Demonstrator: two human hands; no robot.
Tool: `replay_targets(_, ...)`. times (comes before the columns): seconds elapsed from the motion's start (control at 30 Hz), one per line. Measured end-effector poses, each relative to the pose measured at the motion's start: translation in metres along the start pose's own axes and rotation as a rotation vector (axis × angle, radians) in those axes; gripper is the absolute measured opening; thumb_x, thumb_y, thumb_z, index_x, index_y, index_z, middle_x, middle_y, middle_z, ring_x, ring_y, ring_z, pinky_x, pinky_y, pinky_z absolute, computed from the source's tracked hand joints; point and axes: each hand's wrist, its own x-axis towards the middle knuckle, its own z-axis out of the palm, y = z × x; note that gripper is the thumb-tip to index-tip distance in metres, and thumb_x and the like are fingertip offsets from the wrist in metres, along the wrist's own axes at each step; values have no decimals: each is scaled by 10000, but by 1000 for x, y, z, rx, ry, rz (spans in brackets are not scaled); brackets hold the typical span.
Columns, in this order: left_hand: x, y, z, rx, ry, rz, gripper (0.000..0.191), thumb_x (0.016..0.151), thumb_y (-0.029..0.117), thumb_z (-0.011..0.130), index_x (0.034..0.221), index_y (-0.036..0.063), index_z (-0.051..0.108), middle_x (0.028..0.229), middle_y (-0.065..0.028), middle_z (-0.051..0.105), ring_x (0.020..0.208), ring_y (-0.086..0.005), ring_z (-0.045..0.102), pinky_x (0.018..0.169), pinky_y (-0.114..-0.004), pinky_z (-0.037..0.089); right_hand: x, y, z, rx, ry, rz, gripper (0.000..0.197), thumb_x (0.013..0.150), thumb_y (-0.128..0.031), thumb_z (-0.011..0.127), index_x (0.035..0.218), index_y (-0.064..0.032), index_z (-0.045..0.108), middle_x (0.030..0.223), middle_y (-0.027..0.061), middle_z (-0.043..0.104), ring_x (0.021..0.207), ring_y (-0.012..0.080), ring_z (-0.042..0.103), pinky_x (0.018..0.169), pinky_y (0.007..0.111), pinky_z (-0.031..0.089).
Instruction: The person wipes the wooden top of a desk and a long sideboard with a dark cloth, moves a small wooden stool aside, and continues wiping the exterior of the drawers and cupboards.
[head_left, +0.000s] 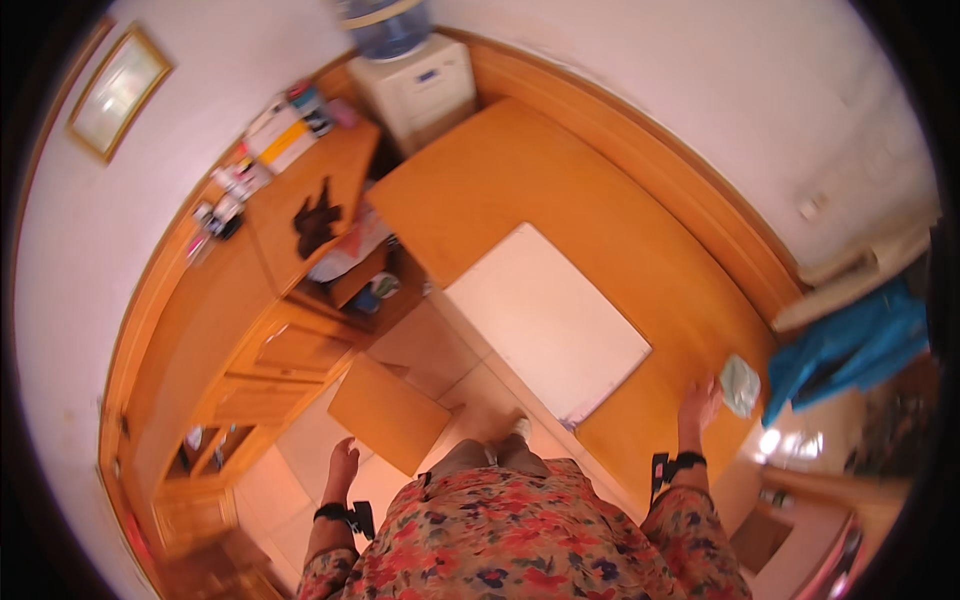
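My left hand (344, 459) hangs at the left with nothing in it, its fingers loosely apart. It is nearest to the square wooden top of a stool (388, 414). My right hand (700, 405) is at the right, over the near right part of a long orange-brown wooden table (517, 161). Right beside its fingers is a pale green crumpled cloth or bag (740, 385). Blur hides whether the fingers grip it or only pass close to it. A large white board or sheet (551, 322) lies flat along the table's near edge.
A wooden cabinet (300, 341) runs along the left wall, with a dark object (317, 223) and boxes (280, 139) on top. A water dispenser (424, 82) stands in the far corner. Blue cloth (847, 352) hangs at the right. Tiled floor (427, 345) lies between cabinet and table.
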Motion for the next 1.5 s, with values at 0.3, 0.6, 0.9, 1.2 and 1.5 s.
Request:
replay_targets(0.3,-35,-36,16,-2,48,-243,377,730,114,499,1078,-27,531,1070,-245,536,1036,-368,488,905,-378,387,10,-18,-10,-164,-137,47,471,849,-344,482,1287,-226,355,1338,71,309,1231,289,273,973,454,262)
replay_targets(0.6,6,9,-5,8,143,-179,379,734,160,529,1061,-31,540,1017,-264,552,976,-383,521,856,-385,421,37,-14,-25,-97,-302,77,498,836,-428,473,1274,-212,374,1324,78,326,1233,278,278,925,500,319)
replay_targets(0.9,141,36,-48,-64,318,36,375,785,190,521,1092,-25,504,1096,-253,501,1054,-379,451,904,-397,368,45,-114,-10,-168,-192,-128,523,835,-347,493,1287,-125,351,1341,132,305,1222,313,297,949,492,289)
replay_targets(1.2,327,136,-99,-22,531,468,396,734,134,582,1103,28,483,1179,-185,446,1109,-354,407,914,-407,354,6,-386,35,119,-233,-616,517,789,-191,575,1249,-64,378,1287,184,316,1206,351,276,975,496,245)
replay_targets(1.5,421,172,-99,345,374,396,464,764,229,559,1206,149,441,1299,-65,356,1244,-320,253,917,-573,256,5,-580,91,93,-174,-675,495,790,-186,552,1249,-87,392,1299,129,327,1217,272,288,965,450,243)
